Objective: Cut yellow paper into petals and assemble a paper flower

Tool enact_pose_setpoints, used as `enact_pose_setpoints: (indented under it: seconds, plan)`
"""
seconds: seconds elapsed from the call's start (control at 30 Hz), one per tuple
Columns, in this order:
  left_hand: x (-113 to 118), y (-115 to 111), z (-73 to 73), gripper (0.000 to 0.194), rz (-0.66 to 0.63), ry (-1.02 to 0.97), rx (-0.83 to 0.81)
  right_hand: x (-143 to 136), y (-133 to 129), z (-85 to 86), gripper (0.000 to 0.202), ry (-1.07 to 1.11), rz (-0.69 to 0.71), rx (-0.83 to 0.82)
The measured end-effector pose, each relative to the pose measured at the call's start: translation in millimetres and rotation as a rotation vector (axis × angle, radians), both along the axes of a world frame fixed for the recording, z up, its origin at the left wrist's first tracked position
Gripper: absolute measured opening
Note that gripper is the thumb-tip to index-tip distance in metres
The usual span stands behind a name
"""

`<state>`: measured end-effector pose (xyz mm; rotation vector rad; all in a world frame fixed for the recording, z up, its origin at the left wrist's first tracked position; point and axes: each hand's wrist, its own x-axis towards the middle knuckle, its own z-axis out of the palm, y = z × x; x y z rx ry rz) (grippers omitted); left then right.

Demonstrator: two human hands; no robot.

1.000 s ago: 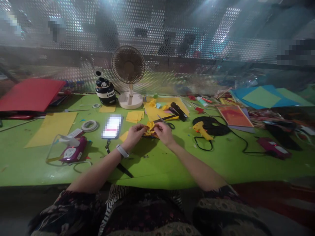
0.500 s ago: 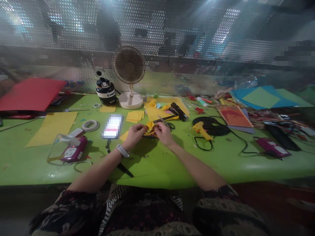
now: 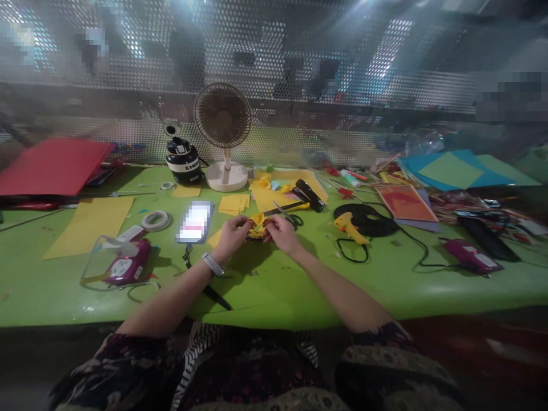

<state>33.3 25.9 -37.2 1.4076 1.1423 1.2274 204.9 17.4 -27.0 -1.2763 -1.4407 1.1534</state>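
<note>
Between my hands is a small yellow folded paper piece point(image 3: 257, 219), crumpled or petal-like in shape. My left hand point(image 3: 232, 235) pinches its left side with thumb and forefinger. On the opposite side, the fingers of my right hand point(image 3: 281, 233) are closed on the paper's edge. Below it some more yellow shows, partly hidden by my fingers. Scissors point(image 3: 294, 218) lie open just beyond my right hand, beside a yellow-handled cutter point(image 3: 295, 206). A stack of yellow paper squares point(image 3: 233, 203) rests behind my left hand.
A lit phone point(image 3: 195, 222), a tape roll point(image 3: 155, 220) and a purple device point(image 3: 128, 264) lie to the left. At the right are a yellow glue gun point(image 3: 351, 227) with its cord and a black mat point(image 3: 379, 220). A fan point(image 3: 226, 176) and a bottle point(image 3: 184, 162) stand behind.
The yellow paper between my fingers has tilted and sits slightly lower and to the left. Both hands keep their pinch, with small finger shifts. The view has moved a little.
</note>
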Motion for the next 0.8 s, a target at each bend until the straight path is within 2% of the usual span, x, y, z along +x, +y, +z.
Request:
enact_pose_setpoints:
  seconds: [0.17, 0.37, 0.63, 0.8]
  plan:
    - [-0.8, 2.0, -1.5, 0.032, 0.02, 0.042, 0.036, -0.6, -0.3, 7.7, 0.01, 0.011, -0.049, -0.055]
    - [1.0, -0.8, 1.0, 0.032, 0.059, 0.064, 0.078, -3.6, -4.2, 12.9, 0.017, 0.035, -0.001, -0.126]
    - [-0.9, 0.7, 2.6, 0.03, 0.035, 0.048, 0.081, -0.6, -3.4, 10.2, 0.015, 0.019, -0.012, -0.052]
    - [-1.8, -1.7, 5.2, 0.028, 0.005, 0.125, 0.072, 5.8, 2.1, 12.1, 0.023, 0.061, -0.051, -0.029]
